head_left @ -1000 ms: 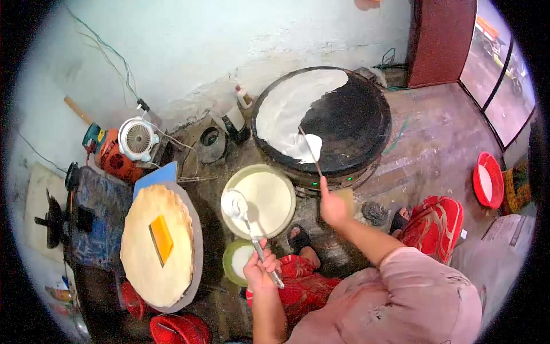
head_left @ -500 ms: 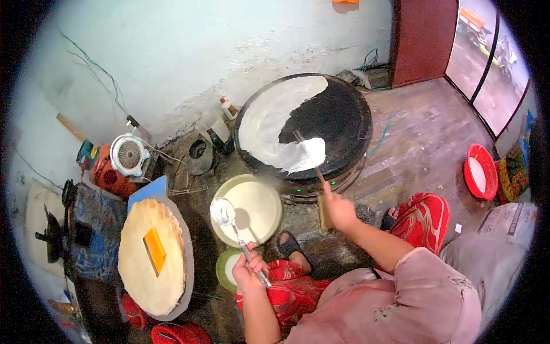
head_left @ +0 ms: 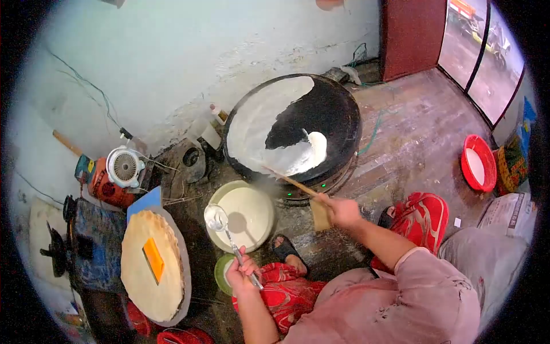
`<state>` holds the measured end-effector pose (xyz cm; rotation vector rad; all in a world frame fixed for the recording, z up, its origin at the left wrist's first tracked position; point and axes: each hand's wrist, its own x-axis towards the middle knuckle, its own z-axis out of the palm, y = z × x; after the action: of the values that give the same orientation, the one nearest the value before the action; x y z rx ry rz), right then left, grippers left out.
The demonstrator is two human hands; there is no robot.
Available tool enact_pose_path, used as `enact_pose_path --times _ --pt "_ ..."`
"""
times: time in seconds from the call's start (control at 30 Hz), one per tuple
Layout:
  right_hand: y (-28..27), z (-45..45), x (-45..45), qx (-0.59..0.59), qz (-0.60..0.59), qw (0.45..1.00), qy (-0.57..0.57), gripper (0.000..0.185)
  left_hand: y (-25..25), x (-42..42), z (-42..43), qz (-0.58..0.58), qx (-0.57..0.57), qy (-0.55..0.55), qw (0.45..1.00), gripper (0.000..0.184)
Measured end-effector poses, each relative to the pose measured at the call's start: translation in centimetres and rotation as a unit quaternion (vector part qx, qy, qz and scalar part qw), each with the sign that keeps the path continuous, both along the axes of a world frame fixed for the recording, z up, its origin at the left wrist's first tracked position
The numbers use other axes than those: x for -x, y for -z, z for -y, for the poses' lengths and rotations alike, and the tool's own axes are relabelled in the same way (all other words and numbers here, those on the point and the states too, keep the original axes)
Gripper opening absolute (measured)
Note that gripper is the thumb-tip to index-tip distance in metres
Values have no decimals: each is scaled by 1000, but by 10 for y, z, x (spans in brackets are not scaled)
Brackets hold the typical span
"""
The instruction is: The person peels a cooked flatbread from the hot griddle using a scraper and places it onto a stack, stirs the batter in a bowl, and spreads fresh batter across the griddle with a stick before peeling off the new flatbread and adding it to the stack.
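A metal ladle (head_left: 216,218) coated with white batter is gripped in my left hand (head_left: 244,274), its head over a pale bowl (head_left: 272,222) of batter. My right hand (head_left: 342,212) is closed round the thin wooden handle of a batter spreader (head_left: 299,185). That handle reaches to the near left edge of a round black griddle (head_left: 338,114); its far end is blurred against the white. White batter (head_left: 258,117) covers the griddle's left side in a crescent, with a thicker pool (head_left: 316,146) near the front. The rest of the surface shows black.
At the left stands a stack of thin round flatbreads (head_left: 137,246) with an orange piece (head_left: 153,260) on top. A small green bowl (head_left: 222,275) sits by my left hand. Further off are a blower fan (head_left: 125,167), a red basin (head_left: 471,178) and grey sacks (head_left: 487,258).
My right hand has swung the spreader's far end leftward to the griddle's near left edge. The thick batter pool's shape has changed slightly. The ladle stays over the bowl; the view has shifted a little.
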<state>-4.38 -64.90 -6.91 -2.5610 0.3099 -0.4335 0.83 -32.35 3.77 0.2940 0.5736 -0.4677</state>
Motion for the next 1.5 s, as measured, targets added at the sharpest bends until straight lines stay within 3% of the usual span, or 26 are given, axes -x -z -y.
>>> enact_pose_path --times 0.07,0.1,0.23,0.3,0.33,0.4,0.53,0.63,0.73,0.77,0.9,1.03,1.1,1.13,1.2,1.23,1.3,1.37,1.47,1.5 --pt "-26 34 7 77 -127 987 65 55 -1 -1 2 2 -20 1 1000 32" --pt "5 64 2 108 -72 988 88 55 2 -1 1 0 -18 -1 1000 32" --pt "-26 95 -15 48 -89 978 184 44 -9 -3 18 -43 -55 -22 997 32" --pt "-19 87 -16 -47 -16 988 145 40 -9 -5 22 -40 -66 -21 997 32" --pt "-21 84 -2 -1 22 999 34 45 -9 -6 23 -33 -59 -12 998 32" --pt "-10 96 16 97 -73 992 -29 48 -4 -7 23 -27 -51 -3 998 32" --pt "-17 170 2 123 -53 989 66 48 -4 -10 33 -14 -38 -3 999 33" --pt "-28 179 -26 118 -143 971 150 46 1 -15 36 -14 -49 -11 999 34" --pt "-18 159 -25 -13 61 992 114 33 -9 -17 50 -21 -41 -31 998 38" --pt "6 168 -9 20 47 998 -25 33 -6 -18 49 -13 -45 -28 999 38" --pt "-2 270 1 145 -7 989 4 54 -2 -23 60 -16 -77 -43 996 34" --pt "-23 280 -70 185 -125 972 70 55 -13 -28 84 -8 -87 -43 995 34" --pt "-18 265 -91 -43 -92 990 100 54 -9 -32 90 -8 -88 -56 995 33" --pt "-19 264 -79 -45 -91 990 99 54 -8 -32 90 -6 -90 -57 994 33" --pt "-29 273 -44 181 -161 960 -139 46 -7 -35 92 -8 -75 -42 996 32" --pt "-21 297 -41 184 -159 959 -141 46 2 -39 87 -32 -62 -44 997 34" --pt "-9 341 -41 91 -80 990 -77 46 7 -42 87 -28 -60 -39 997 33" --pt "-13 359 -84 187 -98 977 -13 48 -4 -44 101 -59 -48 -49 996 32" --pt "-21 344 -142 187 -51 981 22 45 -2 -48 109 -48 -70 -50 995 32" --pt "-19 335 -149 74 -44 995 44 44 2 -52 109 -50 -95 -56 993 31"
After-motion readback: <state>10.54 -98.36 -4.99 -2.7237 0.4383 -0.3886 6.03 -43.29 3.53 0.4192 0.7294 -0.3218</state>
